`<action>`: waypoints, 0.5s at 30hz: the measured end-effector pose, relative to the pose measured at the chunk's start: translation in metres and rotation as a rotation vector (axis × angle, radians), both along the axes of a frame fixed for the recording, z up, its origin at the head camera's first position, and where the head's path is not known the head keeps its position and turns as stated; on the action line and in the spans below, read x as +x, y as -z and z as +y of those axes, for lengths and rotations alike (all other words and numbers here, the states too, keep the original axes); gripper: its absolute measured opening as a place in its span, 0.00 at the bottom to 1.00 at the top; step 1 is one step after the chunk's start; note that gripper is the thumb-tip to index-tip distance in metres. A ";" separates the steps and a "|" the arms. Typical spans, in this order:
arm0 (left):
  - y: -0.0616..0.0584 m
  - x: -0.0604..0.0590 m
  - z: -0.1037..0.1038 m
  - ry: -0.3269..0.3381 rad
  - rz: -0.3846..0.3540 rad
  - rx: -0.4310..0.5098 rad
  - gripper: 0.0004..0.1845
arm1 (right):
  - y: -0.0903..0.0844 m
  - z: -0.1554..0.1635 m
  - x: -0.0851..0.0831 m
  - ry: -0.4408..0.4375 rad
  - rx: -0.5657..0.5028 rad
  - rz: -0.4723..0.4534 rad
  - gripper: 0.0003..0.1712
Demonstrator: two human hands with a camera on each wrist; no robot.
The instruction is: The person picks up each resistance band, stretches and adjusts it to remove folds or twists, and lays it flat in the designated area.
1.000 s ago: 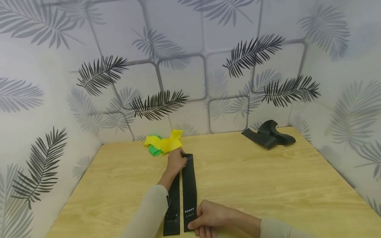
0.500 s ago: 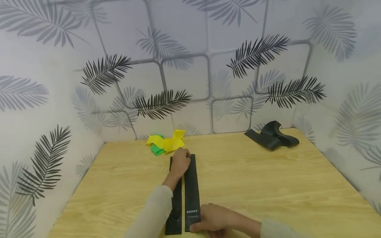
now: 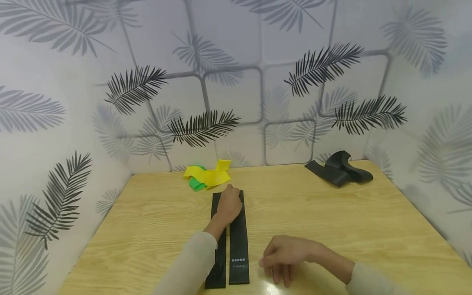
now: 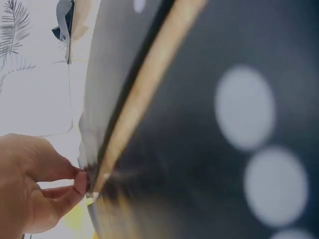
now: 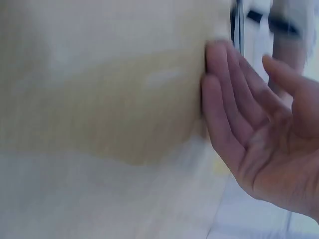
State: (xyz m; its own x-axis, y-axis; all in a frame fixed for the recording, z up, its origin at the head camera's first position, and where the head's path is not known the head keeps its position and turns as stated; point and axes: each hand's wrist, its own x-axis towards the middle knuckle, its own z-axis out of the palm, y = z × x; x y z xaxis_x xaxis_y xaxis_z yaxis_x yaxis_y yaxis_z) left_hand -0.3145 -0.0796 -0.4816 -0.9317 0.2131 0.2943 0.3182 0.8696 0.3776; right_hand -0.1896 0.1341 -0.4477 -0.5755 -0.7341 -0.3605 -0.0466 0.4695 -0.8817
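While two black bands (image 3: pixel 238 241) lie side by side, hands work the worktop (image 3: pixel 332 217).
Left hand (image 3: pixel 229 203) presses the far ends, fingers flat; right hand (image 3: pixel 284 256) hovers beside them, fingers loosely apart.

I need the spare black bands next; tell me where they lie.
In the head view the spare black bands lie heaped at the table's far right corner by the wall, well right of the yellow bands.

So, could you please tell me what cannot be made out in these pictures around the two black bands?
- Left black band, head view: the left hand and sleeve cover much of it.
- Small print on the right black band, head view: too small to read.
- Left wrist view: too close and blurred; only white dots show.
- Right hand, right wrist view: blurred, table featureless.
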 end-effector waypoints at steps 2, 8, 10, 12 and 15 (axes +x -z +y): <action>-0.001 0.002 0.002 -0.009 0.009 -0.018 0.06 | 0.000 0.016 -0.017 0.087 -0.015 0.152 0.21; -0.010 0.023 -0.002 0.078 -0.062 -0.025 0.12 | 0.005 0.069 -0.064 0.377 0.078 0.635 0.09; -0.013 0.034 -0.003 0.136 -0.091 0.014 0.11 | 0.010 0.087 -0.072 0.474 0.129 0.733 0.08; -0.014 0.043 -0.002 0.182 -0.127 0.062 0.11 | 0.015 0.104 -0.082 0.554 0.166 0.832 0.10; -0.017 0.054 -0.001 0.227 -0.167 0.161 0.14 | 0.021 0.131 -0.096 0.673 0.229 0.915 0.22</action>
